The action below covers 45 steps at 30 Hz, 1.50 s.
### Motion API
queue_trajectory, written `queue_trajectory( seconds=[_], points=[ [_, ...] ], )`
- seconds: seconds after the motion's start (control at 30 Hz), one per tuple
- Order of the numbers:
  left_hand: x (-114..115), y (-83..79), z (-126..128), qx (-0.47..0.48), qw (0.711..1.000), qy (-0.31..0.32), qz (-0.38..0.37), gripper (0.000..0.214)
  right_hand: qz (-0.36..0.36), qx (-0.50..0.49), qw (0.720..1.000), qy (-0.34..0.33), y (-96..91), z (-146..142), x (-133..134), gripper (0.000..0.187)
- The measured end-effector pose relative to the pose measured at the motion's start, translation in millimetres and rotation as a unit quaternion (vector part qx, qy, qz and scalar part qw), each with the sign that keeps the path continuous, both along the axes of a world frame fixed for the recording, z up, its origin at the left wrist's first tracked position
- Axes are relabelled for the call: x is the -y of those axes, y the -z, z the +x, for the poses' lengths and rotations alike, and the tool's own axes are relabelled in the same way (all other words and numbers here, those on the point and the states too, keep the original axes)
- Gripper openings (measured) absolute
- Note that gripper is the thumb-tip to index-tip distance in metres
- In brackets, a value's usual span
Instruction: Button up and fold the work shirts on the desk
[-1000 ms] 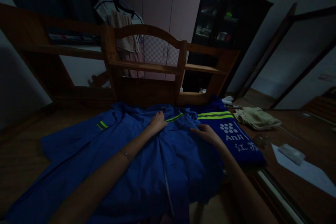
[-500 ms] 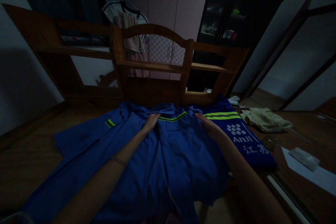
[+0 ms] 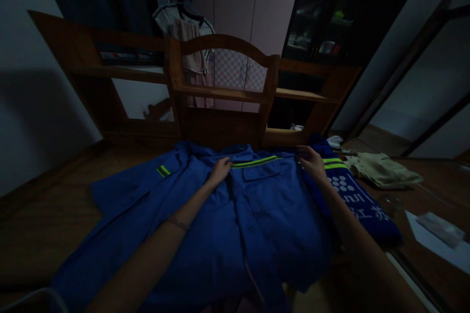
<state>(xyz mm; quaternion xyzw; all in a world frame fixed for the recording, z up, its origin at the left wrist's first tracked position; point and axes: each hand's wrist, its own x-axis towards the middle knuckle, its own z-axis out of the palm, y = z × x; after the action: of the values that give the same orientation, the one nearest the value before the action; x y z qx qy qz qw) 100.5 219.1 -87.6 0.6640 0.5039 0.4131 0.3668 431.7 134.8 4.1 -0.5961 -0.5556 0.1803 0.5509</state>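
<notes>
A blue work shirt point(image 3: 205, 225) with yellow-green reflective stripes lies spread out in front of me, its collar side away from me. My left hand point(image 3: 220, 171) pinches the shirt's front edge at the inner end of the chest stripe. Over at the shirt's right shoulder is my right hand point(image 3: 312, 162), its fingers bent and thumb apart; whether it touches the cloth is hard to see. Beside that arm lies a folded dark blue garment point(image 3: 374, 220) with yellow-green stripes and white lettering, partly covered by my forearm.
A wooden headboard with shelves point(image 3: 223, 95) stands behind the shirt. On the right are a pale folded cloth point(image 3: 385, 168), a white sheet point(image 3: 436, 247) and a clear plastic packet point(image 3: 440, 229). Clothes on hangers point(image 3: 187, 34) hang beyond the headboard. The room is dim.
My right hand has moved right, from the chest stripe's end to the shoulder, and its fingers have parted. The right chest panel and stripe lie flatter and wider. My left hand keeps its pinch.
</notes>
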Motion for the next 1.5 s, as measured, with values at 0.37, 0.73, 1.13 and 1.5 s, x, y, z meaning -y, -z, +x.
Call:
queue_trajectory(
  seconds=[0.37, 0.73, 1.13, 1.5],
  points=[
    [144.2, -70.3, 14.6, -0.284, 0.945, -0.026, 0.16, 0.065, -0.236, -0.031, 0.968, -0.073, 30.0, -14.9, 145.6, 0.048],
    [327.7, 6.8, 34.8, -0.369, 0.926, -0.079, -0.011, 0.04, -0.359, -0.257, 0.889, -0.125, 25.6, -41.2, 163.2, 0.039],
    [328.0, 46.1, 52.4, -0.375, 0.921, 0.005, -0.103, 0.027, -0.289, -0.235, 0.915, -0.154, 43.0, -41.4, 189.7, 0.077],
    [341.8, 65.1, 26.7, -0.215, 0.966, -0.063, -0.132, 0.027, -0.27, -0.194, 0.934, -0.132, 26.7, -29.5, 200.8, 0.09]
  ],
)
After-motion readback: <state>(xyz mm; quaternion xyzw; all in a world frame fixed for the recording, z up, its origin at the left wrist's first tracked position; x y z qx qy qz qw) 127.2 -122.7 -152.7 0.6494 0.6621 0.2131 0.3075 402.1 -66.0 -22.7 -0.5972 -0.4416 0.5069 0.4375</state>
